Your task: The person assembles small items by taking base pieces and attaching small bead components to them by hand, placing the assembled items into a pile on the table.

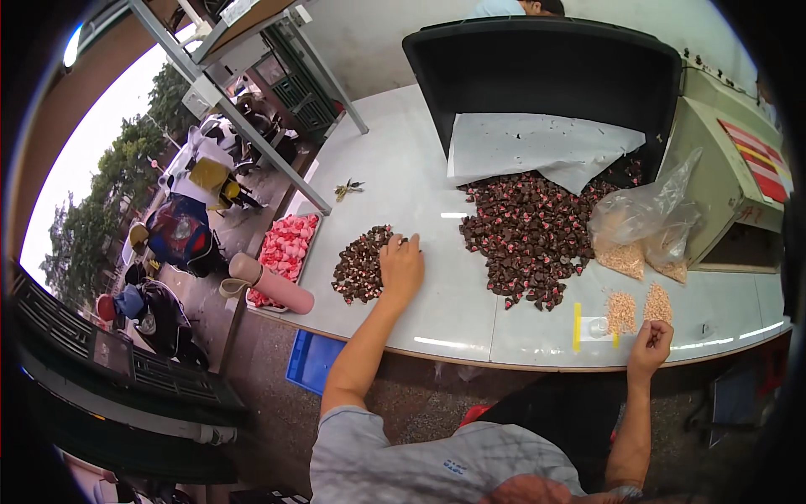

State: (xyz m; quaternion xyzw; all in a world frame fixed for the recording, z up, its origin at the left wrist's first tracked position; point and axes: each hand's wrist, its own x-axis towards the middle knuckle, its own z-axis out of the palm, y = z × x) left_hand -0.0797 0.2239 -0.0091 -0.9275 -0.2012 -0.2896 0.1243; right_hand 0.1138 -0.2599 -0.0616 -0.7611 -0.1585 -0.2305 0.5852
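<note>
My left hand [403, 269] rests at the right edge of a small pile of dark brown pieces with pale and pink bits [359, 267]. Its fingers are apart, and I see nothing held in them. Thumb and fingers pinched together, my right hand [651, 349] is at the near edge of a small heap of beige pieces [658, 302]; what the pinch holds is too small to make out. A second beige heap [621, 312] lies just left of it, by yellow tape strips [577, 326]. Between my hands, farther back, spreads a large pile of dark brown and pink pieces [529, 235].
A black bin [537, 71] lies tipped behind the large pile, with a white sheet [537, 143] at its mouth. Clear bags of beige pieces [621, 256] stand right. A tray of pink pieces [290, 244] and a pink bottle [281, 291] sit left. Someone [512, 8] is beyond the bin.
</note>
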